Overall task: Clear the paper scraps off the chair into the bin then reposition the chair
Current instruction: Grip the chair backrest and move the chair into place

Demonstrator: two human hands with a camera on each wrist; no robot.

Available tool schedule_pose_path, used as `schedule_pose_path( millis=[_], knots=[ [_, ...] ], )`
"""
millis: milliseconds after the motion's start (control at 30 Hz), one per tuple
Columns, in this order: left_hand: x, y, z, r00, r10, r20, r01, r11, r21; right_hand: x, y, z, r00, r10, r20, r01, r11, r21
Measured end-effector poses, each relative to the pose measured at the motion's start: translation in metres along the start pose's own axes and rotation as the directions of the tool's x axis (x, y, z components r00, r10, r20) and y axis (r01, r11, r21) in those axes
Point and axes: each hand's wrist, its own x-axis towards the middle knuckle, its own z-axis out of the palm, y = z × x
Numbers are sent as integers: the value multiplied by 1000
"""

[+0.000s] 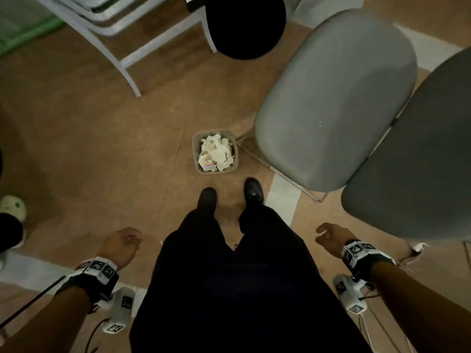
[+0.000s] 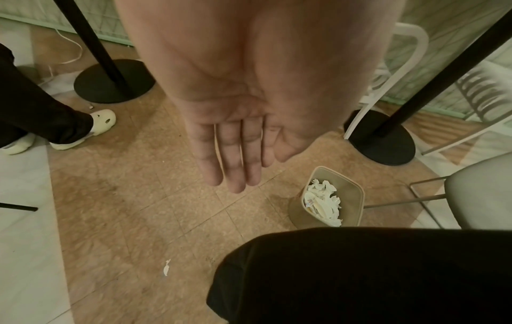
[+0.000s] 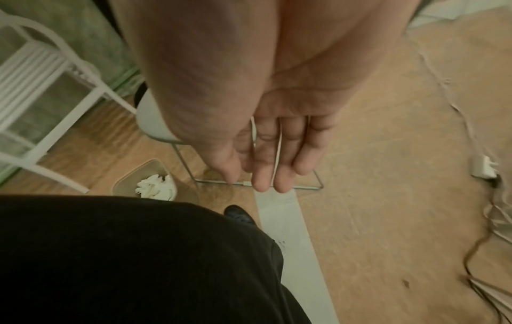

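A person stands on a brown floor, looking straight down, with both arms hanging at their sides. The left hand (image 2: pixel 230 140), low left in the head view, is released, fingers straight and together, holding nothing. The right hand (image 3: pixel 279 149), low right, is equally slack and empty. In the middle of the head view, just ahead of the person's two black shoes, sits one small bin (image 1: pixel 214 152), heaped with white paper scraps (image 1: pixel 216 155). Just right of the bin is one grey chair (image 1: pixel 336 98); its seat looks bare of scraps, and its dark back fills the right edge of the frame. Clearing appears done, so the step in hand is likely moving the chair. To do it well, take the back with both hands, lift slightly rather than drag, and swing the thin metal legs away from the bin so it is not tipped. One stray scrap (image 2: pixel 166 267) lies on the floor at the lower left of the left wrist view and may need picking up. Also visible: one white chair frame (image 1: pixel 107 34) at upper left, two black round bases (image 2: pixel 113 81) in the left wrist view, and a bystander's pale clogs (image 2: pixel 102 119) at the left edge.
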Motion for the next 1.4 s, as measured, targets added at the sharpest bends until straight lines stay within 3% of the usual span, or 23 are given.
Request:
schedule_pose_path(
  millis=[133,233,400,567,700,833,1000,1167,1400],
  knots=[
    [5,-10,-16,999,41,-7,-41,998,46,-33,2,35,998,60,-15,-57,991,119],
    [14,-19,-41,998,60,-4,-60,998,2,-62,-18,68,997,62,-37,-55,984,171],
    [28,-47,-87,993,115,10,-115,989,94,-110,-55,130,997,59,-58,-40,956,290],
    [26,-45,-105,985,167,51,-174,957,234,-151,-51,188,986,161,-48,-126,897,423],
    [42,-39,-102,967,212,141,-250,901,355,-175,-33,246,972,232,-30,-165,770,616],
    [41,-8,-78,933,305,193,-360,821,444,-197,-18,317,956,289,48,-241,682,691],
    [25,34,-35,914,323,245,-403,796,452,-221,-1,403,933,328,148,-320,568,758],
    [-7,75,25,901,343,267,-433,748,503,-245,31,459,922,356,150,-304,431,849],
    [-78,123,122,864,442,242,-499,687,528,-231,102,506,910,367,193,-295,248,923]
  ],
)
